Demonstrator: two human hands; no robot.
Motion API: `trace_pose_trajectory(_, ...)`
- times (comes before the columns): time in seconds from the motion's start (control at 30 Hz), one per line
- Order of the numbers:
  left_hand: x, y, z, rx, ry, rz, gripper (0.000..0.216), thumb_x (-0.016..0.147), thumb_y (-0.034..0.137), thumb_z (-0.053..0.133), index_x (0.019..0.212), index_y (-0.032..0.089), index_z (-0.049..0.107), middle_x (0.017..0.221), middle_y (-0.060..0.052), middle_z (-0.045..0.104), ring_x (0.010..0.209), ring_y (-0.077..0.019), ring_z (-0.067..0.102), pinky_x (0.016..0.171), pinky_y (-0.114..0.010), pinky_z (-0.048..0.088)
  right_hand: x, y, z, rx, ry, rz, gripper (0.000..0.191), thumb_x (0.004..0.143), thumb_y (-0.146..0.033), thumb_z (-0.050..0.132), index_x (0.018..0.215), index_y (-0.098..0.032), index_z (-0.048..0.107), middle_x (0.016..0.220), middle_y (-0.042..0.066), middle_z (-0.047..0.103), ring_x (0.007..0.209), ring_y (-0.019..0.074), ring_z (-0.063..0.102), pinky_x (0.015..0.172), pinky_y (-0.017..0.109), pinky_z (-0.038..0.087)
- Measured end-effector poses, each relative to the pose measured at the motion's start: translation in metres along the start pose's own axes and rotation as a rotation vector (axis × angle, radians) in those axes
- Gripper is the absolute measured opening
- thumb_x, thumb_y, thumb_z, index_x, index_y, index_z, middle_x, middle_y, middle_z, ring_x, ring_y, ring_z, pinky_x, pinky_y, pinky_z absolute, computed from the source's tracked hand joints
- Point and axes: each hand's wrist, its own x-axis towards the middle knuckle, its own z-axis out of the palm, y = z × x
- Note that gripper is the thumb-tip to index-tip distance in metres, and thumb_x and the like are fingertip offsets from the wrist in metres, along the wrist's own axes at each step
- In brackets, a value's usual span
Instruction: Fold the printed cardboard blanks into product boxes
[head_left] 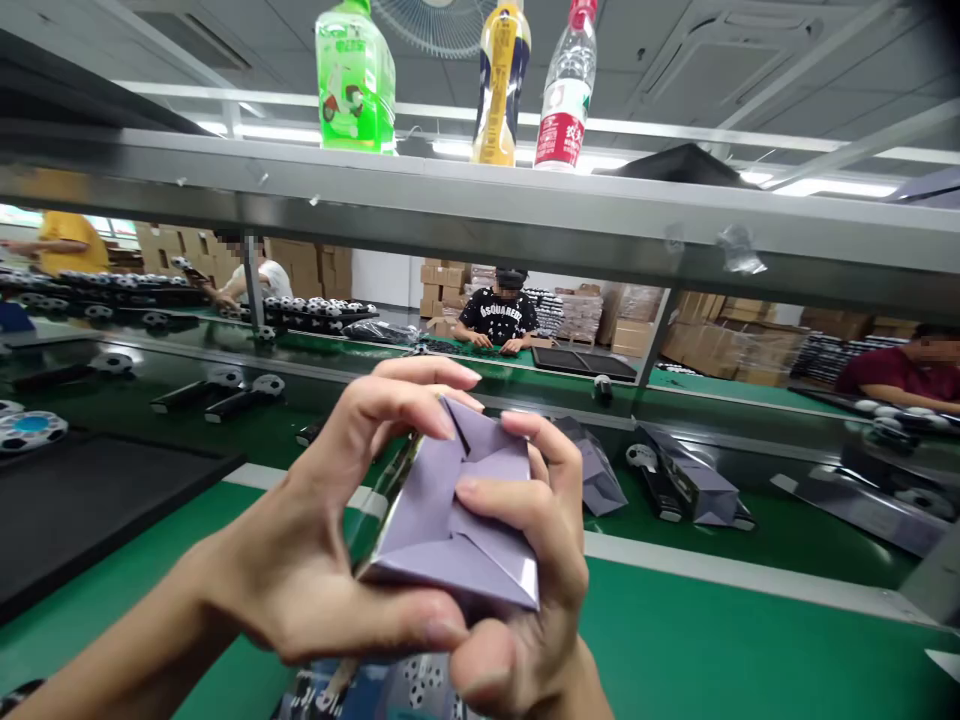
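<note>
Belt: green conveyor [712, 640], matte and flat, running beyond and below the fingers; a black tray [90, 500] lies out past the left-hand fingers.
Shelf: grey metal rail [480, 215] well above the fingertips, three plastic bottles [502, 80] standing on it.
Box: lilac carton [457, 530], smooth thin card with crisp creases, held end-on between both hands; four triangular flaps meet pinwheel-fashion under the fingertips, printed sides showing below.
Left hand [315, 560]: curled closed on the box, thumb along its lower edge, forefinger pressing the top flap.
Right hand [540, 570]: also wrapped tight, fingers [495, 495] laid across the flaps, thumb beneath.
Step, as judged: closing the end flaps. Best pressed evenly near the centre, walls kept square, so the thin card tucks without buckling.
Spare cartons [697, 485]: same lilac card, lying on the belt beyond the right fingers.
</note>
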Motion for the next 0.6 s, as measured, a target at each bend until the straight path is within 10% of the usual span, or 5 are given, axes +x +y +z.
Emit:
trace_pose_trajectory(0.13, 0.006, -0.006, 0.001, -0.055, 0.016, -0.073, 0.068, 0.086, 0.073, 0.070, 0.142, 0.041, 0.047, 0.160, 0.001, 0.039, 0.151, -0.0256, 0.039, 0.121, -0.033, 0.046, 0.006, 0.007, -0.024, -0.076, -0.378, 0.151, 0.068, 0.098, -0.056, 0.060, 0.151, -0.030, 0.027, 0.146, 0.014, 0.045, 0.145, 0.0331, 0.044, 0.115, 0.055, 0.050)
trace_pose_trajectory(0.23, 0.000, -0.018, 0.003, 0.087, -0.108, -0.465, 0.074, 0.086, 0.083, 0.055, 0.148, 0.045, 0.041, 0.167, 0.004, 0.032, 0.156, -0.0312, 0.032, 0.131, -0.046, 0.030, -0.005, 0.033, -0.047, -0.307, -0.398, 0.309, 0.083, 0.094, -0.048, 0.070, 0.157, -0.039, 0.016, 0.159, 0.013, 0.025, 0.153, 0.0342, 0.033, 0.110, 0.053, 0.054)
trace_pose_trajectory(0.33, -0.030, -0.043, 0.011, 0.199, -0.286, -0.894, 0.086, 0.084, 0.083, 0.052, 0.150, 0.027, 0.046, 0.160, -0.014, 0.046, 0.148, -0.0436, 0.042, 0.122, -0.064, 0.037, -0.026, 0.063, -0.065, -0.631, -0.435, 0.616, 0.079, 0.096, -0.031, 0.060, 0.162, -0.030, 0.017, 0.171, 0.016, 0.002, 0.161, 0.0413, 0.003, 0.125, 0.068, 0.026)
trace_pose_trajectory(0.47, -0.091, -0.078, 0.024, 0.218, -0.431, -1.230, 0.093, 0.083, 0.065, 0.068, 0.156, 0.014, 0.039, 0.147, -0.028, 0.055, 0.135, -0.0503, 0.054, 0.111, -0.075, 0.040, -0.060, 0.072, -0.060, -0.663, -0.604, 1.013, 0.074, 0.089, -0.031, 0.064, 0.154, -0.006, 0.043, 0.142, 0.035, 0.054, 0.139, 0.0582, 0.046, 0.105, 0.081, 0.038)
trace_pose_trajectory(0.6, -0.116, -0.090, 0.033, 0.026, -0.423, -1.269, 0.070, 0.097, 0.049, 0.063, 0.155, 0.018, 0.038, 0.139, -0.017, 0.062, 0.129, -0.0335, 0.061, 0.117, -0.061, 0.043, -0.084, 0.057, -0.023, -0.440, -0.751, 1.214, 0.075, 0.086, -0.048, 0.071, 0.149, -0.013, 0.055, 0.116, 0.025, 0.074, 0.111, 0.0484, 0.071, 0.096, 0.067, 0.053)
